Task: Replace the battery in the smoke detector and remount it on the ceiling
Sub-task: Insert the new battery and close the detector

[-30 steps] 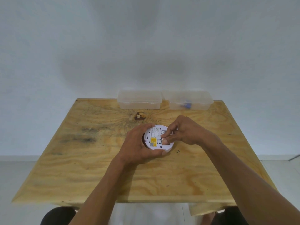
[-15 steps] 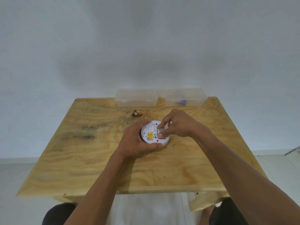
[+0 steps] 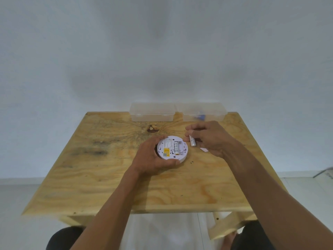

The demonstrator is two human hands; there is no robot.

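**Battery out, detector steadied**

Plywood worktop (image 3: pixel 108 177) carries the smoke detector (image 3: pixel 172 148) — my left hand (image 3: pixel 153 159) cups its rim. Right hand (image 3: pixel 207 138) pinches a battery (image 3: pixel 192 141) just beside it — light, slick; I'd grip mid-barrel.

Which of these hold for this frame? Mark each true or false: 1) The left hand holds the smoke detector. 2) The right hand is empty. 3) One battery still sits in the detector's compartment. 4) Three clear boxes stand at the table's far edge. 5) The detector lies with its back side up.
1) True: the left hand wraps the rim of the smoke detector.
2) False: the right hand pinches a battery, clear of the detector.
3) True: a second battery lies in the open compartment.
4) False: only two stand there, the left box and the right box.
5) True: its label and compartment face up.
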